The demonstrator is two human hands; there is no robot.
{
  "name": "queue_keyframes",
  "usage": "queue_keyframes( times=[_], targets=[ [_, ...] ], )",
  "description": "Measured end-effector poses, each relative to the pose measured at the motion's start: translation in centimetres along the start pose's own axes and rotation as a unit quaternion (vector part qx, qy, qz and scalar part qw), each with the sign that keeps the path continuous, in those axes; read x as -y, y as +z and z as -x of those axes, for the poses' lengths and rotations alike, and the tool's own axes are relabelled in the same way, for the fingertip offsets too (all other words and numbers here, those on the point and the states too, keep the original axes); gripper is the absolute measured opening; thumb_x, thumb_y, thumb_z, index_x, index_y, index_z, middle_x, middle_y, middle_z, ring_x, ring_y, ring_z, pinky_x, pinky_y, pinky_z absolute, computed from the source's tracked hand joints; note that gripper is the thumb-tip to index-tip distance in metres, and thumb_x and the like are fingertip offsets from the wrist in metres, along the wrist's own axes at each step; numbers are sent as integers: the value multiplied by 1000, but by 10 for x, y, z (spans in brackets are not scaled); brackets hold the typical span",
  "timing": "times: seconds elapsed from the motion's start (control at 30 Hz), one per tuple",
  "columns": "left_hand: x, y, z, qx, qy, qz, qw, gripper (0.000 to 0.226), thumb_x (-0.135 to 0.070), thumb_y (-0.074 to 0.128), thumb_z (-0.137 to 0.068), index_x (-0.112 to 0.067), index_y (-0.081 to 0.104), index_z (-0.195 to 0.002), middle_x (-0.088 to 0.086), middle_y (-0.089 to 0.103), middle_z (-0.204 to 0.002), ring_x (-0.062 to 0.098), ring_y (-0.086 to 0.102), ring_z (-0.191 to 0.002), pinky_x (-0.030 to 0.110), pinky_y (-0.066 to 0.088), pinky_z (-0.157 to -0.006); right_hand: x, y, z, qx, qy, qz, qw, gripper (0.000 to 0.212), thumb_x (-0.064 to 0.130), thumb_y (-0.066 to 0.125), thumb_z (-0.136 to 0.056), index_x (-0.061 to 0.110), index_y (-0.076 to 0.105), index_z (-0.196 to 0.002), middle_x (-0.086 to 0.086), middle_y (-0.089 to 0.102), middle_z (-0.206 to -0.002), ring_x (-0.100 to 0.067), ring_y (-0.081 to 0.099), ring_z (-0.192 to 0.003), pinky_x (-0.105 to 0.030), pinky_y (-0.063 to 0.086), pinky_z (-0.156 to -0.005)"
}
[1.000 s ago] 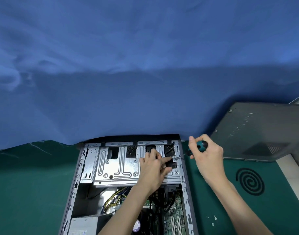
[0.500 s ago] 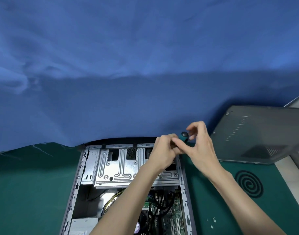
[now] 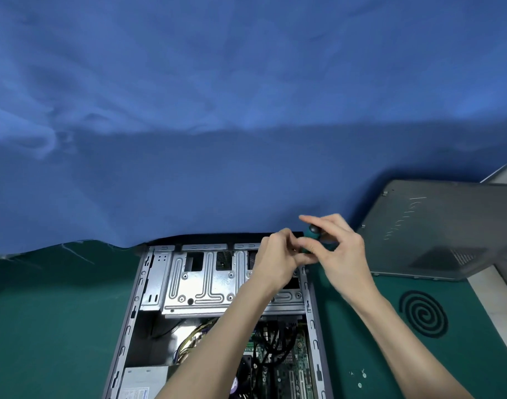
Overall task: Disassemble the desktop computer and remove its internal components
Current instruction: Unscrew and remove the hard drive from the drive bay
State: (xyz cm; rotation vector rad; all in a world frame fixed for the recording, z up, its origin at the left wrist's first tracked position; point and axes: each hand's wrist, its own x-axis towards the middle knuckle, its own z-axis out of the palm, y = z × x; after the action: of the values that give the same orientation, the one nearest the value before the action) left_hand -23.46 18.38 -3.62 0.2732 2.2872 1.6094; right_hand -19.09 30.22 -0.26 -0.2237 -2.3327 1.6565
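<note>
We see the desktop computer (image 3: 311,326) lying open on the green mat (image 3: 59,326), under both forearms, and the hands meet just above the far right corner of its silver drive cage (image 3: 206,280). The right hand (image 3: 341,254) grips the teal-handled screwdriver (image 3: 312,232) between thumb and curled fingers, index finger stretched out over the handle's dark cap. The left hand (image 3: 278,262) curls its fingers against the tool's lower end, touching the right thumb, and we cannot tell whether they pinch anything, while the grey side panel (image 3: 448,231) sits well apart to the right
</note>
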Motion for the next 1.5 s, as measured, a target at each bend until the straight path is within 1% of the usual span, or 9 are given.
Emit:
queue_keyframes(
  times=[0.13,0.3,0.47,0.67,0.87,1.03,1.23,1.4,1.5],
  targets=[
    [-3,-7,-2,88,12,64,994,25,3,65,-84,-7,65,-106,10,70,-100,19,65,-93,36,52,-90,1,-3,0,9,17,-53,998,48,-17,60,-80,23,71,-102,-1,72,-101,-12,67,-96,-32,52,-93],
    [0,-2,0,30,-14,37,999,25,-1,74,-77,-17,56,-73,-7,63,-66,5,58,-63,31,53,-69,2,0,2,-14,-4,29,999,30,11,80,-74,28,73,-97,2,53,-104,-15,55,-99,-24,43,-83],
    [-1,-1,1,61,-6,45,997,33,1,72,-79,-7,66,-110,9,70,-98,18,66,-91,37,53,-90,4,-1,1,-27,20,-66,997,39,-14,66,-79,16,71,-103,-3,71,-97,-12,67,-90,-20,51,-84],
    [3,0,3,-8,-17,0,1000,20,-11,75,-77,-17,57,-78,0,66,-72,16,61,-70,44,54,-79,7,6,4,-20,-3,27,999,31,9,79,-74,30,72,-96,7,54,-106,-10,56,-102,-20,44,-87],
    [2,-2,7,51,3,39,998,21,-5,64,-88,-7,66,-109,6,71,-103,17,65,-102,41,49,-96,5,5,4,-32,40,-62,997,44,-12,63,-81,24,70,-105,1,72,-99,-19,68,-96,-26,51,-91],
    [5,1,8,0,-2,-5,1000,20,-11,72,-79,-19,53,-80,-6,62,-68,14,55,-67,47,53,-79,7,10,8,-28,4,20,999,30,8,80,-74,28,72,-94,5,59,-105,-12,58,-101,-23,44,-90],
    [3,-3,7,64,18,51,997,23,1,65,-85,-8,62,-107,10,70,-102,22,65,-100,43,50,-94,7,5,7,-29,36,-60,997,45,-13,65,-79,24,69,-104,-1,71,-98,-17,67,-95,-24,51,-90],
    [3,-1,6,24,15,33,999,24,4,66,-80,-16,54,-86,3,64,-77,17,58,-69,48,55,-79,5,7,8,-12,-10,35,999,36,5,77,-77,30,71,-101,4,57,-110,-12,55,-105,-23,43,-91],
    [2,-3,5,74,31,54,995,28,4,65,-83,-13,59,-104,4,69,-94,19,67,-91,41,53,-89,4,5,8,-25,-6,6,1000,43,0,72,-80,32,68,-108,1,58,-99,-10,60,-91,-21,46,-86]
  ],
)
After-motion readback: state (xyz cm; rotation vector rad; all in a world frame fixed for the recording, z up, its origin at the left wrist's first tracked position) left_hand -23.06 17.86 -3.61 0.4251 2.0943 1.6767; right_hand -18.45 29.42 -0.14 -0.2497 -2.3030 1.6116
